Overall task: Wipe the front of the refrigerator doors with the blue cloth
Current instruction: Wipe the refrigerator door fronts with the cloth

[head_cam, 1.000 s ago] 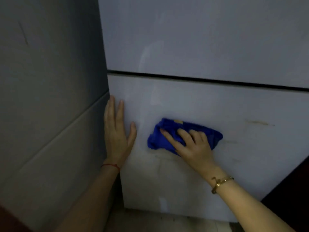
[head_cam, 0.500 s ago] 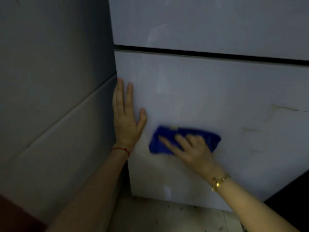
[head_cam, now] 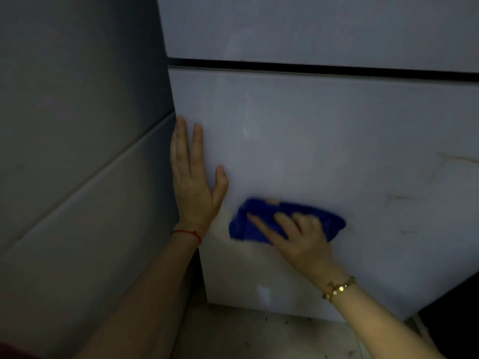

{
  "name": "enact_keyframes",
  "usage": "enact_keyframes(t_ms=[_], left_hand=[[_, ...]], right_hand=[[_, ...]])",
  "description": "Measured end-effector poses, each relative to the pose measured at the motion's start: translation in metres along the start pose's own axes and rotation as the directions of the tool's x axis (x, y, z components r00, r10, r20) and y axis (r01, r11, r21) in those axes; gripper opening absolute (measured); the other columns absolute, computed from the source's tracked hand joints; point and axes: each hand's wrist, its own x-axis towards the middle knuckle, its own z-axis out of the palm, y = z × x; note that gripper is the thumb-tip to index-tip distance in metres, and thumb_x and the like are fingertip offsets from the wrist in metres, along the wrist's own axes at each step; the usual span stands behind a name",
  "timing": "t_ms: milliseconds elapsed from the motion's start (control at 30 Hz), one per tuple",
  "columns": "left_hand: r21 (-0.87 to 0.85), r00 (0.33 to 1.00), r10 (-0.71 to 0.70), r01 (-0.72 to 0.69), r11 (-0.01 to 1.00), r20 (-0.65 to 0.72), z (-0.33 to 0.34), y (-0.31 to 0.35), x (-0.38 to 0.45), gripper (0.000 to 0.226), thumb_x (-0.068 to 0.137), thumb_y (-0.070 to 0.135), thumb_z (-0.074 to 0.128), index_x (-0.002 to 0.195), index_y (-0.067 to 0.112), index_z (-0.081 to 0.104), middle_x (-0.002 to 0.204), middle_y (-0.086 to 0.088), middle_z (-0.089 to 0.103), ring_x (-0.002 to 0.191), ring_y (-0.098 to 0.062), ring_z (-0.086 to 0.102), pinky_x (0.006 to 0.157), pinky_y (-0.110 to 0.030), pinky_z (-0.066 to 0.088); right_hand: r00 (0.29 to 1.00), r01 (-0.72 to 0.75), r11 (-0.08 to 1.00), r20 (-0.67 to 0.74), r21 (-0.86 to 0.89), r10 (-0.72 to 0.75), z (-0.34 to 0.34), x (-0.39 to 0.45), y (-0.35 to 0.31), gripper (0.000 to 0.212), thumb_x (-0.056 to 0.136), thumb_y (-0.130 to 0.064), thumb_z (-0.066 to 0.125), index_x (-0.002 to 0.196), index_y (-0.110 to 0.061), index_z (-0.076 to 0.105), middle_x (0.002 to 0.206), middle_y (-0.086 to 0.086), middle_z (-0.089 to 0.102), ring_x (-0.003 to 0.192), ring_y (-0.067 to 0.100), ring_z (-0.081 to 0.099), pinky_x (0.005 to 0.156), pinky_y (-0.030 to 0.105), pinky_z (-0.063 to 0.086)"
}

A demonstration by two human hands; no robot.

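The white lower refrigerator door [head_cam: 324,141] fills the middle of the head view, with the upper door [head_cam: 311,27] above a dark gap. A bunched blue cloth [head_cam: 326,218] lies flat against the lower door's lower half. My right hand [head_cam: 298,239] presses on the cloth with fingers spread over it, a gold bracelet on the wrist. My left hand [head_cam: 193,182] rests flat and open on the door's left edge, a red thread round the wrist. Faint brown streaks mark the door at the right.
A grey tiled wall [head_cam: 77,151] stands close on the left of the refrigerator. The speckled floor [head_cam: 259,335] shows below the door. A dark object [head_cam: 456,320] sits at the lower right.
The cloth and my right hand have slid lower on the door, towards its bottom. The view has dropped a little. My left hand stays flat at the door's left edge.
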Motion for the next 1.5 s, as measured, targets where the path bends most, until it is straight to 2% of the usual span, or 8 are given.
enact_keyframes(t_ms=[167, 367, 600, 767, 900, 1133, 1400, 1500], left_hand=[[-0.012, 1.0, -0.018, 0.019, 1.0, 0.013, -0.002, 0.002, 0.0, 0.061, 0.096, 0.017, 0.047, 0.147, -0.006, 0.022, 0.156, -0.02, 0.012, 0.153, -0.007, 0.001, 0.127, -0.036, 0.009], [-0.01, 0.999, -0.038, 0.038, 0.999, 0.028, -0.004, 0.005, 0.0, 0.06, 0.096, 0.017, 0.046, 0.147, -0.004, 0.022, 0.157, -0.019, 0.011, 0.152, -0.01, 0.002, 0.127, -0.037, 0.01], [0.0, 0.997, -0.037, 0.037, 0.999, 0.071, -0.007, 0.004, 0.0, 0.062, 0.097, 0.016, 0.047, 0.149, -0.003, 0.02, 0.158, -0.019, 0.009, 0.152, -0.01, 0.0, 0.127, -0.037, 0.008], [-0.032, 0.995, -0.081, 0.083, 0.996, 0.062, -0.012, 0.018, 0.001, 0.062, 0.096, 0.013, 0.05, 0.148, -0.006, 0.023, 0.159, -0.022, 0.012, 0.152, -0.016, 0.006, 0.127, -0.035, 0.01], [-0.025, 0.984, -0.174, 0.173, 0.985, -0.031, -0.01, 0.044, 0.011, 0.069, 0.093, 0.016, 0.058, 0.149, -0.007, 0.024, 0.159, -0.019, 0.016, 0.151, -0.024, 0.015, 0.127, -0.035, 0.011], [-0.051, 0.931, -0.321, 0.317, 0.947, -0.173, 0.004, 0.056, 0.027, 0.071, 0.094, 0.021, 0.055, 0.151, -0.005, 0.021, 0.159, -0.02, 0.022, 0.148, -0.021, 0.021, 0.125, -0.035, 0.015], [0.032, 0.9, -0.353, 0.373, 0.927, -0.258, 0.017, 0.057, 0.027, 0.071, 0.095, 0.038, 0.042, 0.152, 0.0, 0.021, 0.16, -0.015, 0.023, 0.147, -0.01, 0.019, 0.121, -0.023, 0.011], [0.039, 0.895, -0.355, 0.379, 0.925, -0.27, 0.02, 0.055, 0.026, 0.073, 0.094, 0.04, 0.041, 0.153, 0.002, 0.021, 0.16, -0.013, 0.023, 0.147, -0.006, 0.018, 0.12, -0.02, 0.009]], right_hand=[[0.985, 0.105, 0.991, 0.125, 0.083, -0.115, -0.013, -0.036, 0.015, 0.046, 0.095, -0.003, 0.047, 0.133, -0.028, 0.049, 0.11, 0.003, 0.049, 0.084, 0.021, 0.045, 0.071, 0.033, 0.034], [0.976, -0.214, 0.976, -0.043, 0.028, 0.215, -0.013, 0.012, 0.014, 0.051, 0.088, -0.019, 0.068, 0.133, -0.03, 0.049, 0.109, 0.005, 0.046, 0.083, 0.024, 0.044, 0.07, 0.036, 0.037], [0.96, 0.18, 0.98, 0.201, 0.088, -0.194, -0.003, -0.061, -0.007, 0.059, 0.086, -0.002, 0.05, 0.139, -0.025, 0.041, 0.113, 0.003, 0.047, 0.086, 0.023, 0.044, 0.074, 0.032, 0.033], [0.977, -0.183, 0.982, 0.101, -0.033, 0.186, -0.033, -0.032, 0.043, 0.079, 0.084, -0.006, 0.064, 0.147, -0.034, 0.026, 0.108, 0.008, 0.045, 0.081, 0.028, 0.043, 0.072, 0.039, 0.034], [0.792, -0.57, 0.817, -0.206, 0.088, 0.575, -0.043, 0.073, 0.087, 0.048, 0.094, -0.022, 0.058, 0.139, -0.027, 0.042, 0.109, 0.011, 0.044, 0.092, 0.028, 0.043, 0.082, 0.038, 0.034], [0.981, -0.192, 0.979, -0.03, -0.068, 0.191, -0.027, 0.039, 0.054, 0.075, 0.081, -0.025, 0.077, 0.143, -0.033, 0.036, 0.108, 0.005, 0.045, 0.08, 0.025, 0.045, 0.07, 0.038, 0.037], [0.715, -0.651, 0.754, -0.264, 0.087, 0.647, -0.056, 0.089, 0.121, 0.044, 0.094, -0.028, 0.058, 0.136, -0.024, 0.045, 0.108, 0.009, 0.042, 0.092, 0.027, 0.042, 0.083, 0.038, 0.035], [0.836, -0.508, 0.861, -0.226, 0.02, 0.499, -0.041, 0.109, 0.1, 0.047, 0.093, -0.043, 0.051, 0.137, -0.028, 0.043, 0.111, 0.007, 0.042, 0.087, 0.027, 0.044, 0.077, 0.038, 0.035]])
